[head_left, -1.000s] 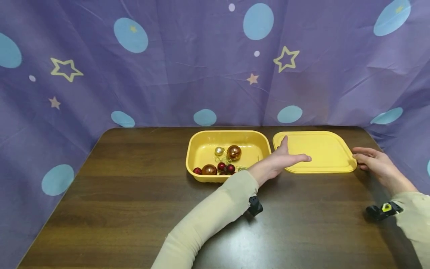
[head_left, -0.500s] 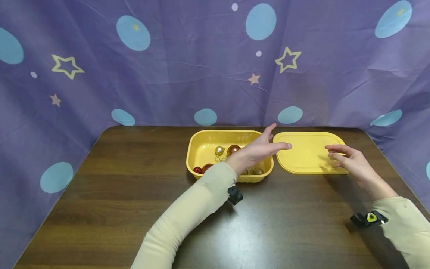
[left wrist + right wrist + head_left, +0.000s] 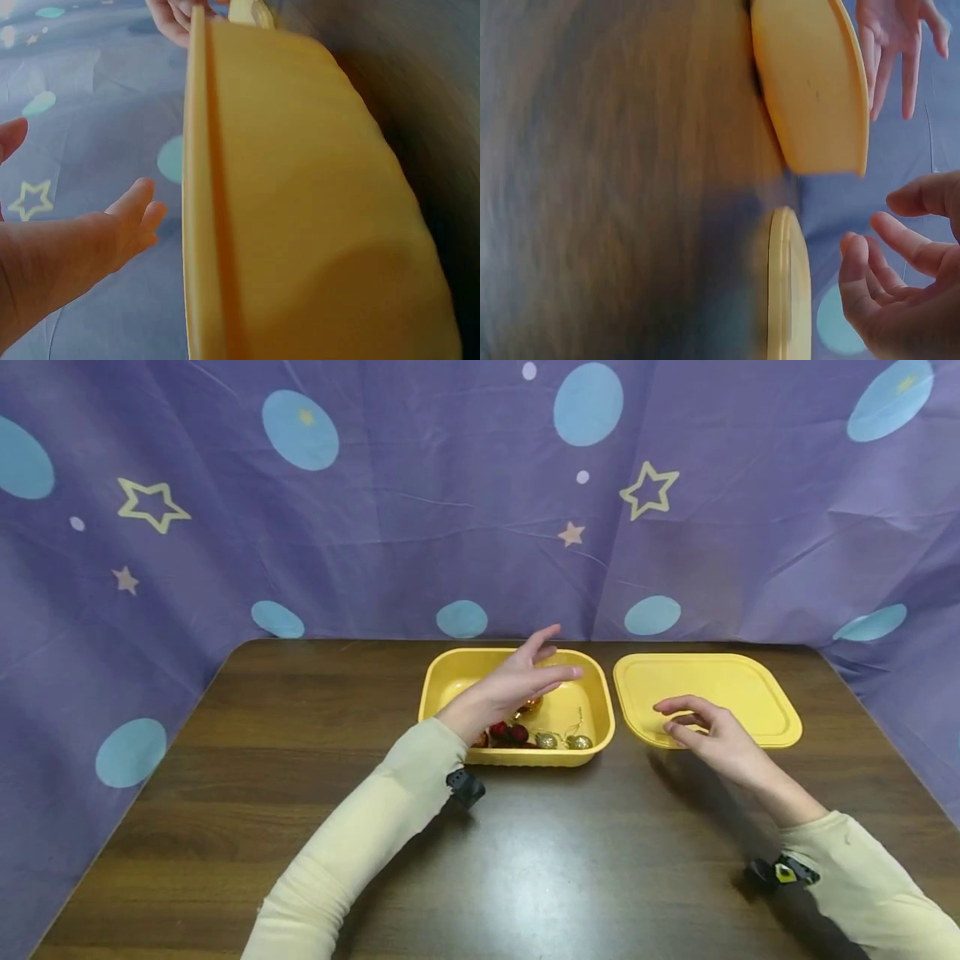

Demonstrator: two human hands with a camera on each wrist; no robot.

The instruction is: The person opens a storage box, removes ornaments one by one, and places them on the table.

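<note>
In the head view, we see a yellow container (image 3: 551,758) standing uncovered on the dark wooden table (image 3: 600,868), with a matching yellow lid (image 3: 712,689) lying flat just beside it, on the right-hand side. Inside the container, we identify two small gold balls (image 3: 578,742) with loops near the front right corner, dark red balls (image 3: 520,734) to the left of these, and a copper-coloured ball (image 3: 532,704) behind them, partly covered by the left hand (image 3: 517,683). We find the left hand over the container, its fingers and thumb extended and its grasp unoccupied. We find the right hand (image 3: 712,737) over the front left part of the lid, fingers loosely bent, likewise holding nothing. In the left wrist view, we see the container's outer wall and rim from the side; the left hand is on the rim side of the wall, apart from it, and the contents are hidden. In the right wrist view, we see the container's end wall and the lid edge-on, a gap between them; the right hand's relaxed fingers are clear of the lid.
</note>
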